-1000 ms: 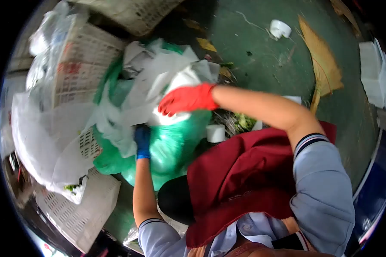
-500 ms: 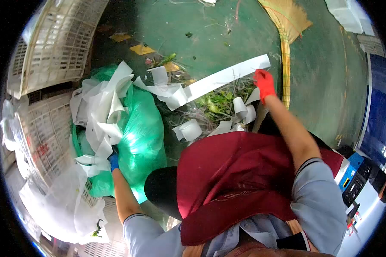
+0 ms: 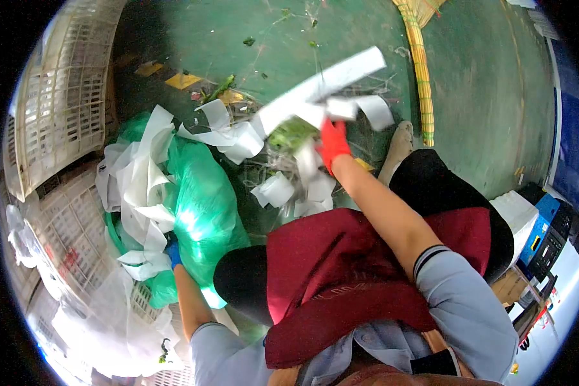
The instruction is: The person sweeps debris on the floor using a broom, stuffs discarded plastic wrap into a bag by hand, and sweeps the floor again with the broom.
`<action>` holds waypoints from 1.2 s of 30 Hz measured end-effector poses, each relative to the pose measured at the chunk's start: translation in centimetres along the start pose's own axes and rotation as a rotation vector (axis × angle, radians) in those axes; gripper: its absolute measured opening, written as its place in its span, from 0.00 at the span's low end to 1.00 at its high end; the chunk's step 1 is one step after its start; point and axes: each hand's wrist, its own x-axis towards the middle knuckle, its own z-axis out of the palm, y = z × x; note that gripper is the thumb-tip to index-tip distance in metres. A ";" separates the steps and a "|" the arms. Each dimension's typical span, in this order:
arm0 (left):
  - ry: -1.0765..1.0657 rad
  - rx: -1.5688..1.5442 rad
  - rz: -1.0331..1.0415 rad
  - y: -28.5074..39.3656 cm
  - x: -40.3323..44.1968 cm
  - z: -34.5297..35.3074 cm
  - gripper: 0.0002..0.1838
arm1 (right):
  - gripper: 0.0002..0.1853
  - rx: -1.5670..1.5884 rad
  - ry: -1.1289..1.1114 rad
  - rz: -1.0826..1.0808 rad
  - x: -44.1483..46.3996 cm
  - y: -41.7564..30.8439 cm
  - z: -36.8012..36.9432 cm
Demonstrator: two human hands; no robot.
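Observation:
My left hand (image 3: 174, 252), in a blue glove, is closed at the edge of a bulging green plastic bag (image 3: 206, 186); its fingertips are partly hidden. Crumpled white paper strips (image 3: 149, 174) spill out of the bag's mouth. Over the scraps on the floor, my right hand (image 3: 333, 147), in a red glove, is closed on white paper (image 3: 342, 108), blurred by motion. Beside it lie blurred green leaves (image 3: 293, 134) and more paper scraps (image 3: 275, 190). A long white paper strip (image 3: 341, 74) stretches across the far side of the pile.
Plastic crates (image 3: 64, 96) stand at the left, with clear plastic sheeting (image 3: 109, 321) below them. A straw broom (image 3: 420, 77) lies ahead on the green floor (image 3: 482, 109). Yellow scraps (image 3: 183, 80) are scattered near the crates. My shoe (image 3: 399, 148) is beside the pile.
My right hand has moved left and inward over the pile, now with paper in it. The paper and leaves there have shifted. My left hand stays at the green bag. The camera view has shifted.

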 end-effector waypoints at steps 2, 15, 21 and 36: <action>-0.011 -0.003 -0.008 0.5 -0.1 0.0 0.22 | 0.32 -0.028 -0.180 -0.043 -3.7 -5.8 2.3; 0.005 -0.059 -0.020 2.5 -0.6 -0.1 0.22 | 0.14 -1.260 -0.690 -0.526 -4.0 8.2 -3.0; 0.010 -0.104 -0.025 3.3 -0.4 0.1 0.23 | 0.23 -1.167 -0.873 -0.690 4.7 -7.6 5.6; -0.388 -0.140 -0.263 15.4 -4.1 -11.4 0.16 | 0.34 -0.741 -0.060 -0.168 13.6 -20.5 -8.8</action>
